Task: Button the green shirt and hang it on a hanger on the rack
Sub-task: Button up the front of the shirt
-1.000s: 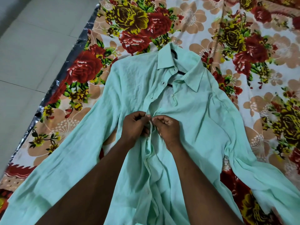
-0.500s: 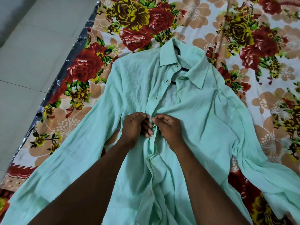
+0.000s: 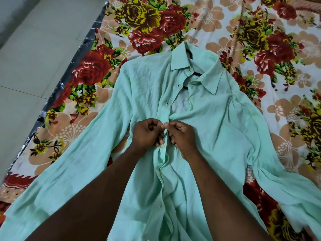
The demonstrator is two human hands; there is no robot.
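A pale green shirt (image 3: 217, 122) lies spread flat, front up, sleeves out to both sides. A black hanger (image 3: 194, 73) sits inside it and shows only at the open collar. My left hand (image 3: 147, 134) and my right hand (image 3: 181, 136) meet at mid-chest, each pinching one edge of the shirt's front placket. Above my hands the placket gapes open, with dark buttonholes visible. Below them the front is closed, and a pale button shows lower down.
The shirt rests on a floral bedsheet (image 3: 147, 23) with red and yellow roses. A silvery dark edge (image 3: 73, 66) borders the sheet at the left. Grey floor tiles (image 3: 31, 49) lie beyond it. No rack is in view.
My hands stay at the same spot on the placket; the fingers shifted slightly, left thumb and forefinger now pinching toward the right hand. The view moved a little.
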